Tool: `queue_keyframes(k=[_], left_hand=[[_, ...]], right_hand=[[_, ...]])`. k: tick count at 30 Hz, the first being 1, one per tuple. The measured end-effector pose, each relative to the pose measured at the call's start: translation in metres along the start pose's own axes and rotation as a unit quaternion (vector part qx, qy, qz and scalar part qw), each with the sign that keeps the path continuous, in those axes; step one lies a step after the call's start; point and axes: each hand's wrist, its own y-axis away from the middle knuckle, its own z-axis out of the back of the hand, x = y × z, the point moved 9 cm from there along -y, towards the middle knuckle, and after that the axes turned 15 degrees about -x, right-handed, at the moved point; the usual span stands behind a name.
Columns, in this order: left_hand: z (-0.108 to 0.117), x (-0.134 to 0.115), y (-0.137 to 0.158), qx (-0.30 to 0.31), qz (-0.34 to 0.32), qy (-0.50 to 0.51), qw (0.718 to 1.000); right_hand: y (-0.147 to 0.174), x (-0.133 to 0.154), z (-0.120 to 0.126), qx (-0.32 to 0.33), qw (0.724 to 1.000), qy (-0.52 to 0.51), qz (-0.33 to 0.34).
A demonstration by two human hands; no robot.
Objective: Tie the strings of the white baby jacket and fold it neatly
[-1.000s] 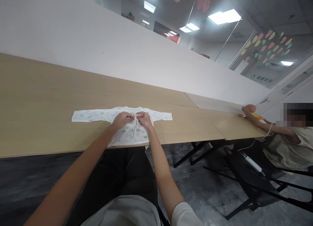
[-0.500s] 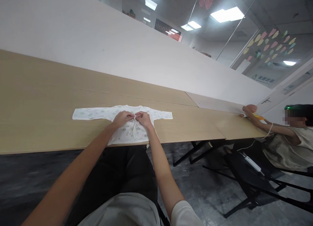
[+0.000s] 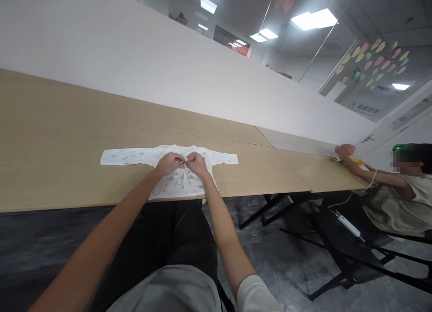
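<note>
Pinched the centre front of the printed shirt [image 3: 173, 182] between thumb and fingertips of left hand [image 3: 166, 164] and right hand [image 3: 198, 164]; could not make out the scrap between them. Had the shirt flat on the table [image 3: 263, 172] beneath the fingers, with one sleeve [image 3: 126, 157] beyond the left fingers and another beyond the right. Judged the spreading-out done, the front work unfinished; below the fingers, saw no clear fastening along the curved front edge [image 3: 184, 181].
</note>
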Motion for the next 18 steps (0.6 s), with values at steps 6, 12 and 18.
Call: queue_keyframes(k=[6, 12, 18], left_hand=[[0.000, 0.003, 0.001, 0.005, 0.019, -0.034, 0.999], [0.002, 0.001, 0.001, 0.001, 0.014, -0.032, 0.999], [-0.002, -0.004, 0.003, 0.029, -0.066, -0.105, 0.992]], right_hand=[[-0.003, -0.013, 0.004, -0.021, 0.998, 0.012, -0.066], [-0.002, -0.008, 0.005, -0.008, 0.998, 0.047, -0.032], [0.001, 0.001, 0.003, 0.013, 0.997, 0.069, 0.021]])
